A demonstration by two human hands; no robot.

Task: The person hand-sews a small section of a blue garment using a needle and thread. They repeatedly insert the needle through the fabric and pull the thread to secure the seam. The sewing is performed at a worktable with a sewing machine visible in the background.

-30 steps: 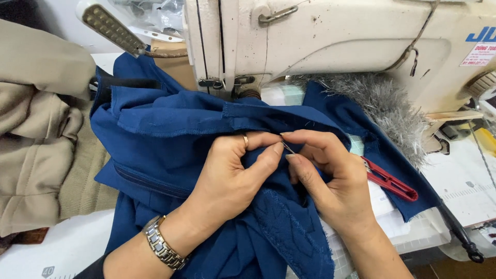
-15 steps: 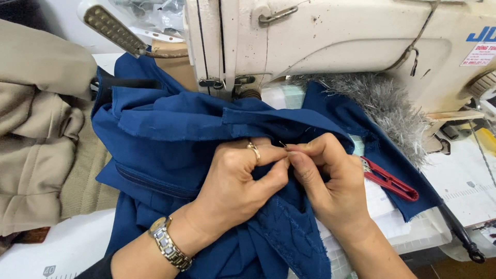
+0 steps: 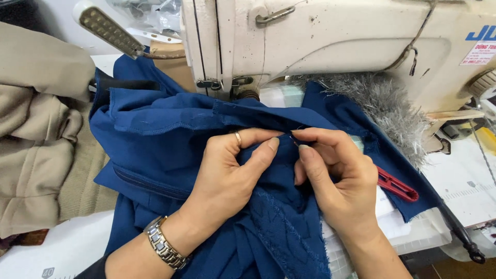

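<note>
Pinching a fold of blue fabric (image 3: 170, 139) between thumb and fingers, left hand (image 3: 230, 178), ring and metal watch (image 3: 164, 249) on. Right hand (image 3: 336, 178) closed on the same seam edge just beside it, fingertips nearly touching, likely to keep the seam taut for close work. Fabric bunched on the desk (image 3: 465, 186) below the cream sewing machine (image 3: 336, 41). Red-handled snips (image 3: 397, 186) beside right hand. Grey fur trim (image 3: 387, 108) behind. Beige garments (image 3: 36, 139) piled left. Small red-and-white rectangular label (image 3: 479, 52) on machine's right end.
</note>
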